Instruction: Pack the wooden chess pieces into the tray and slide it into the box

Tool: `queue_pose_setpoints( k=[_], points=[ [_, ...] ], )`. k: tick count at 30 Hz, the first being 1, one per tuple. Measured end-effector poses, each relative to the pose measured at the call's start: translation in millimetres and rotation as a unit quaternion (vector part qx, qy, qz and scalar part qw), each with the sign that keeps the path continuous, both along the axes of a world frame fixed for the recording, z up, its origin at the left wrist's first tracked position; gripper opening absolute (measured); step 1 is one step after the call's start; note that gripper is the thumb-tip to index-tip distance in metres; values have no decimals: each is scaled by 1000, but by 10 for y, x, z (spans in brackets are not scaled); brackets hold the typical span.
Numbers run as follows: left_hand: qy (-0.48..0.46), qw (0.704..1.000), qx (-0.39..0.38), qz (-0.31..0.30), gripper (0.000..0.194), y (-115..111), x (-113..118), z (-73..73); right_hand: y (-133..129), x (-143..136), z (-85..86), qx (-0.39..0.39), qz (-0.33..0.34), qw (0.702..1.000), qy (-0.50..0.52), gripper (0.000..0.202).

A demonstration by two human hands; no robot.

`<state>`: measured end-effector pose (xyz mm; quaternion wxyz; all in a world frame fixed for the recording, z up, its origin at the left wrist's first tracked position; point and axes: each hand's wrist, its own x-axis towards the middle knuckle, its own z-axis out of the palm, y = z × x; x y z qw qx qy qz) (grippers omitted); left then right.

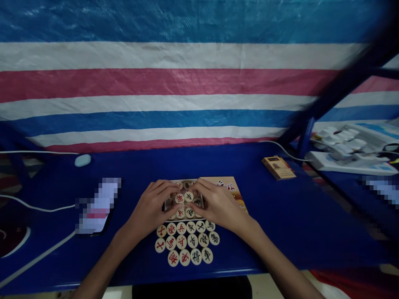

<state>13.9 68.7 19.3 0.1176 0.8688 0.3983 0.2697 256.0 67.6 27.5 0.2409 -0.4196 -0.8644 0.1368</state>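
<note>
A white-edged box [183, 219] holds several round Chinese chess pieces with red and black characters. Over it, my left hand [155, 204] has its thumb and fingers closed on a red-marked piece [179, 198]. From the right, my right hand [215, 202] pinches a black-marked piece [188, 197] beside it. The two pieces sit side by side between my hands. Nearer to me, loose pieces [181, 241] lie in rows on the blue table, red-marked ones at left and black-marked ones at right. My fingers hide parts of the box's sides.
A printed cardboard lid [238, 191] lies right of the box. On the left are a phone [99, 207], white cables and a light blue case [82, 160]. A cigarette pack [278, 167] and a power strip [352, 164] are at right. Striped sheeting hangs behind.
</note>
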Motion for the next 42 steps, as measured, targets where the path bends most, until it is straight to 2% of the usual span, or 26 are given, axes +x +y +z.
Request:
queue_pose_setpoints(
  k=[6, 12, 18, 22, 25, 34, 42],
  points=[
    [-141, 989, 20, 40, 31, -355, 133, -65, -381, -64, -99, 5, -51, 982, 180, 26],
    [-187, 979, -1, 81, 41, -635, 197, -146, -631, -128, -217, 43, -68, 968, 237, 36],
    [-183, 981, -3, 63, 50, -659, 165, -166, -693, -153, -286, 86, -77, 967, 226, 50],
    [-214, 973, -35, 79, 40, -672, 159, -175, -718, -155, -329, 100, -83, 967, 219, 53],
    [-228, 970, -38, 70, 34, -696, 142, -173, -732, -159, -342, 105, -81, 966, 221, 53],
    [-227, 970, -47, 75, 45, -766, 116, -207, -776, -166, -320, 73, -66, 966, 241, 41],
    [-222, 973, -18, 64, 36, -715, 116, -158, -743, -168, -328, 67, -80, 969, 226, 35]
  ],
)
